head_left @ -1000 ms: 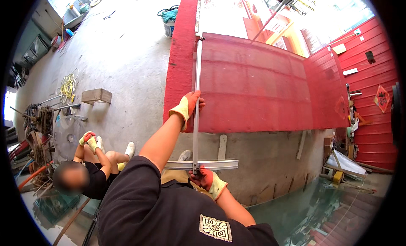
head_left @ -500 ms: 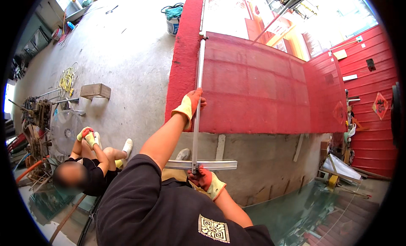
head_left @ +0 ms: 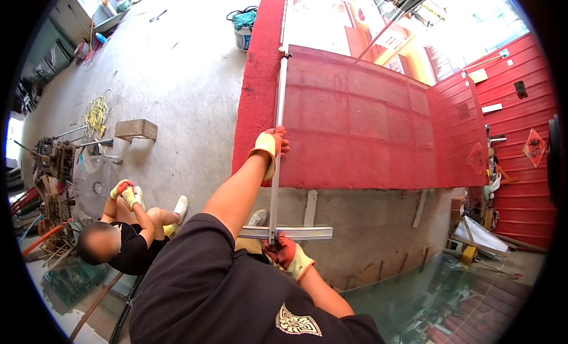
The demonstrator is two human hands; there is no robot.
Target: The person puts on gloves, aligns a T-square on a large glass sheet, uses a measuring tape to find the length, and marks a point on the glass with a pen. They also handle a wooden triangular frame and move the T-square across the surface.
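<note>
T-shaped metal rule (head_left: 281, 101), silver-grey, straight and slender. Long bar lies lengthwise over the red-covered counter (head_left: 355, 131), near its left side; near end juts past the counter's front edge. Crossbar (head_left: 307, 232) set square to it, wholly off the counter, lengthwise-ribbed face; right end free, left part cut off from view by the sleeve. Dark block (head_left: 273, 235) at the joint. Small dark fitting (head_left: 287, 55) farther up the bar. Left hand (head_left: 271, 145) grips mid-bar; right hand (head_left: 291, 254) curled at the joint.
</note>
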